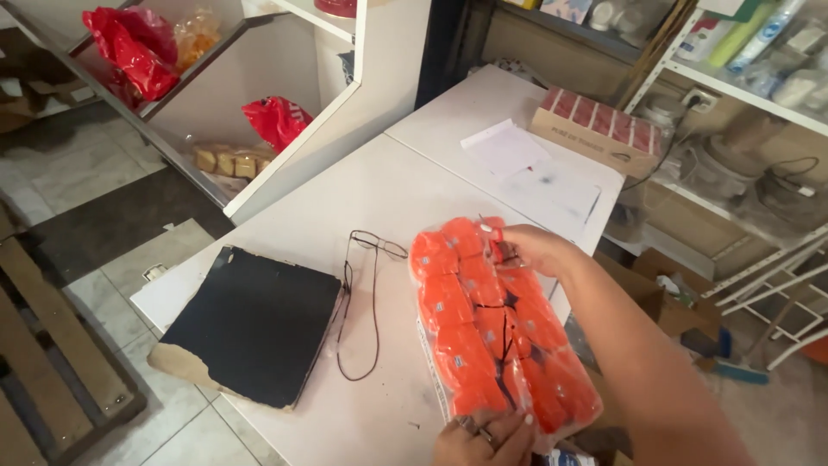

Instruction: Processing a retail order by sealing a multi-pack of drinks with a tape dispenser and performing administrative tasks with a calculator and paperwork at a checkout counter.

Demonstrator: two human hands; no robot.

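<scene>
Left hand (485, 438): my fingers pinch the near end of the plastic pack of orange packets (496, 324).
Right hand (533, 248): my fingers curl closed over its far end.
Pack: lying along the white tabletop's (345, 198) right edge.
Eyeglasses (366, 259): just left of it.
Black board (254, 324): near-left corner.

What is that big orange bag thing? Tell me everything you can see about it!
The orange pack is a clear plastic bag stuffed with many small bright orange packets in rows, shiny and crinkled. It lies flat near the edge of the white table, running lengthwise away from the person. The right hand grips its far end and the left hand pinches its near end. A pair of glasses on a cord lies just beside it.
</scene>
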